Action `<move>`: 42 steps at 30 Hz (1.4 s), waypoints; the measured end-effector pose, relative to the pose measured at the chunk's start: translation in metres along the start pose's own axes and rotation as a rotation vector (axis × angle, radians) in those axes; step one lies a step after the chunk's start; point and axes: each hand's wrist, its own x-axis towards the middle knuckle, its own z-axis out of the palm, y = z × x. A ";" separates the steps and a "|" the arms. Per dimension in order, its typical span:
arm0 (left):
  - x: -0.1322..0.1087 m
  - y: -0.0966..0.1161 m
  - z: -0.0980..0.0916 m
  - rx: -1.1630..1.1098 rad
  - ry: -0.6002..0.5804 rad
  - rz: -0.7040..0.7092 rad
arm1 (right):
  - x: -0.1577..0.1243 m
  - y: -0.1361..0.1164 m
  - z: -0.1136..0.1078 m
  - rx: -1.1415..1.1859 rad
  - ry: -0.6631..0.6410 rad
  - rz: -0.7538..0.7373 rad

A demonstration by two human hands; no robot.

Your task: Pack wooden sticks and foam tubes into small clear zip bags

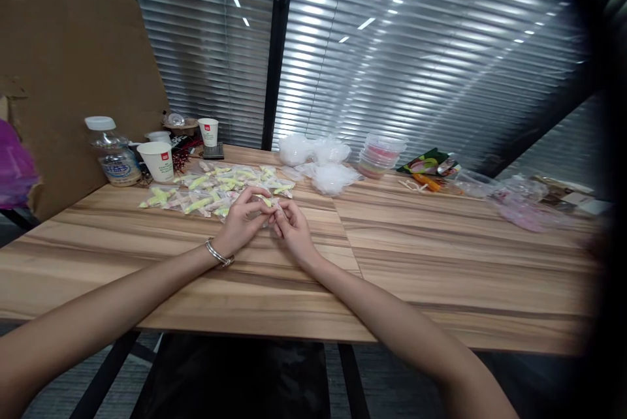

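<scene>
My left hand (242, 220) and my right hand (294, 230) meet over the wooden table (416, 262), fingertips nearly touching. Both pinch a small clear plastic bag (267, 201) with something yellow-green in it; the fingers partly hide it. A silver bracelet (219, 253) circles the left wrist. Just behind and left of the hands lies a spread of small clear bags (200, 200) holding yellow-green and pinkish pieces.
A capped bottle (117, 158), a paper cup (159, 163) and another cup (209, 132) stand at the back left. White plastic bundles (330, 174), stacked clear tubs (379, 156), an orange item (427, 183) and crumpled plastic (529, 207) lie along the back and right.
</scene>
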 end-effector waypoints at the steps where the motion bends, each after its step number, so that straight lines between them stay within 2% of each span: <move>1: 0.000 -0.001 0.000 0.007 -0.013 0.000 | 0.000 0.000 0.000 0.003 0.003 -0.001; 9: 0.000 0.001 -0.002 0.155 -0.099 0.085 | 0.002 0.001 -0.001 0.017 0.035 -0.012; 28: 0.002 0.004 -0.004 0.399 -0.218 0.102 | 0.001 0.001 -0.002 -0.021 0.030 0.004; 34: 0.000 0.003 -0.003 0.367 -0.202 0.122 | 0.004 0.006 -0.005 0.067 0.051 0.041; 39: -0.004 0.001 0.004 0.229 -0.119 0.103 | 0.006 0.004 -0.007 0.220 0.071 0.161; 42: -0.003 0.002 0.005 0.170 -0.052 0.039 | 0.005 0.000 -0.006 0.247 0.056 0.201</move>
